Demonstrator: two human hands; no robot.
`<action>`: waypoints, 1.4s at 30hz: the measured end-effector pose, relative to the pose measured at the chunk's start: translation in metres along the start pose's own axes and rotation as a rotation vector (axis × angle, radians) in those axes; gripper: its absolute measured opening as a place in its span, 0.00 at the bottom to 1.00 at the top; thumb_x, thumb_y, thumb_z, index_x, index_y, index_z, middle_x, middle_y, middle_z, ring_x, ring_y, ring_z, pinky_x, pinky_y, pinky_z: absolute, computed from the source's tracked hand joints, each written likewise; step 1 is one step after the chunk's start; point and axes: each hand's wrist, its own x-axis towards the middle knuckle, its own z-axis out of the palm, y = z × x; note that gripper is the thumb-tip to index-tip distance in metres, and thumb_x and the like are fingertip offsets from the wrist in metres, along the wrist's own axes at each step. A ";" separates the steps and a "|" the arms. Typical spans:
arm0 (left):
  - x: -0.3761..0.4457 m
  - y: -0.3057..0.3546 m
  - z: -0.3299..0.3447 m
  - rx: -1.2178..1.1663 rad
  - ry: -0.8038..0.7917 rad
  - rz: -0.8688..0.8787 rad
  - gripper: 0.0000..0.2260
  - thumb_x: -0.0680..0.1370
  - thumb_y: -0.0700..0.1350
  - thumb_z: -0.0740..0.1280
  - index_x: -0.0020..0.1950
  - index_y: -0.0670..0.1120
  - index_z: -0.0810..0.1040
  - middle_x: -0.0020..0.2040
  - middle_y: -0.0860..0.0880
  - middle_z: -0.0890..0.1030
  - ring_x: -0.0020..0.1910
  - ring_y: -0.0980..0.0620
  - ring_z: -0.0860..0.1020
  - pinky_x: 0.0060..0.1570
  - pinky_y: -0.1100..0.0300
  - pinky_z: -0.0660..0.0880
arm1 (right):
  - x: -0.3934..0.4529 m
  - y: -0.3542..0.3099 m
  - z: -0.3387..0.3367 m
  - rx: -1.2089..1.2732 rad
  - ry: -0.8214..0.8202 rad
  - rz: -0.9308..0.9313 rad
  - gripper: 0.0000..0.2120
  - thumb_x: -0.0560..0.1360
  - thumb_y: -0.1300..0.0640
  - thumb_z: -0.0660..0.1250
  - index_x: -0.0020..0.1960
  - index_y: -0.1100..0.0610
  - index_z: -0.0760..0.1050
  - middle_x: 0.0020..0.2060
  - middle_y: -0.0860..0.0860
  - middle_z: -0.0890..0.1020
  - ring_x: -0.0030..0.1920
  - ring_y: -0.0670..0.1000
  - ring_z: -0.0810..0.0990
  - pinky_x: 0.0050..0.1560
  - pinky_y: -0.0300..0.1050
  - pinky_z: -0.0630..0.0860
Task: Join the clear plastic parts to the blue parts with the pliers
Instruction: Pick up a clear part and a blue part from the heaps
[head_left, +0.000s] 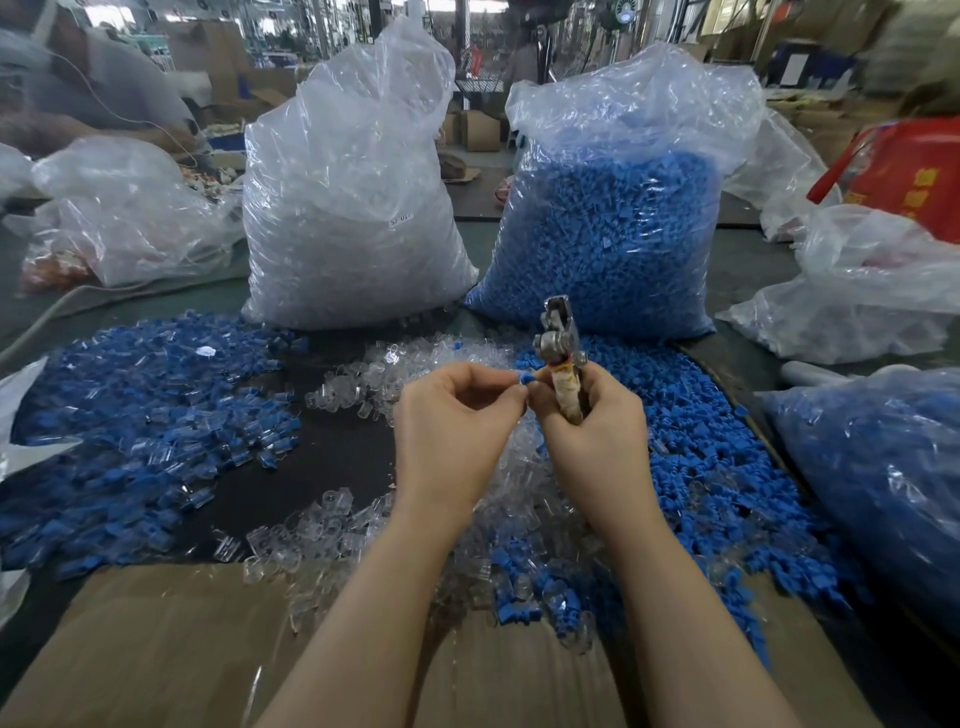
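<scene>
My right hand grips the pliers upright by their wrapped handle, metal jaws pointing up. Between my two hands sits a small blue part, pinched at my fingertips. My left hand has its fingers curled, its tips meeting the right hand's at that part; whether a clear part is there too I cannot tell. Loose clear parts lie scattered under my forearms. A heap of loose blue parts spreads to the right. Joined blue-and-clear pieces are piled on the left.
Two tall plastic sacks stand behind: clear parts and blue parts. Another bag of blue pieces lies at right. Cardboard covers the near edge. More bags and a red container sit at the sides.
</scene>
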 end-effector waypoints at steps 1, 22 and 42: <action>0.000 0.000 0.000 0.014 0.005 0.006 0.06 0.71 0.39 0.77 0.40 0.50 0.85 0.36 0.54 0.85 0.38 0.57 0.84 0.45 0.55 0.83 | 0.000 0.000 -0.001 0.004 -0.016 0.002 0.04 0.76 0.56 0.70 0.43 0.51 0.77 0.34 0.47 0.81 0.36 0.49 0.78 0.34 0.44 0.74; 0.007 -0.006 -0.006 -0.195 0.039 -0.080 0.02 0.76 0.35 0.71 0.45 0.40 0.81 0.35 0.48 0.84 0.34 0.56 0.83 0.37 0.68 0.77 | 0.008 0.002 -0.025 -0.227 -0.304 0.051 0.04 0.76 0.53 0.69 0.48 0.54 0.78 0.39 0.49 0.82 0.42 0.53 0.80 0.46 0.57 0.79; 0.006 -0.006 -0.010 -0.181 -0.026 0.100 0.06 0.76 0.33 0.69 0.44 0.43 0.80 0.36 0.51 0.83 0.36 0.59 0.82 0.41 0.68 0.77 | 0.006 0.002 -0.024 -0.312 -0.420 -0.019 0.04 0.76 0.58 0.66 0.44 0.50 0.77 0.33 0.46 0.78 0.30 0.42 0.73 0.32 0.44 0.70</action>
